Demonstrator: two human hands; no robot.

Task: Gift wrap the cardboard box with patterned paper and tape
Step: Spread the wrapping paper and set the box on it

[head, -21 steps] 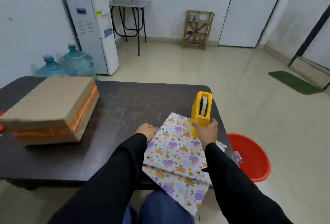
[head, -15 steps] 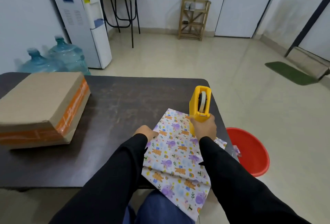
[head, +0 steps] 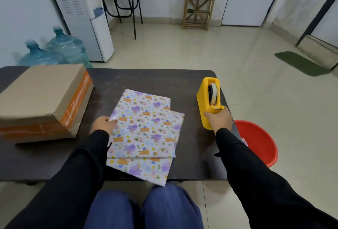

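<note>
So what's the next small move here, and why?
Probably let go of the tape dispenser and bring the right hand to the paper. The paper lies folded, with the left hand holding its left edge. The box sits bare, apart to its left, so unfolding likely comes before any taping.

It looked like a plain office back room. A white water dispenser [head: 80, 15] stood against the wall beside spare blue jugs [head: 67, 47]. A small wooden rack [head: 200, 6] stood on the tiled floor [head: 182, 51].
</note>
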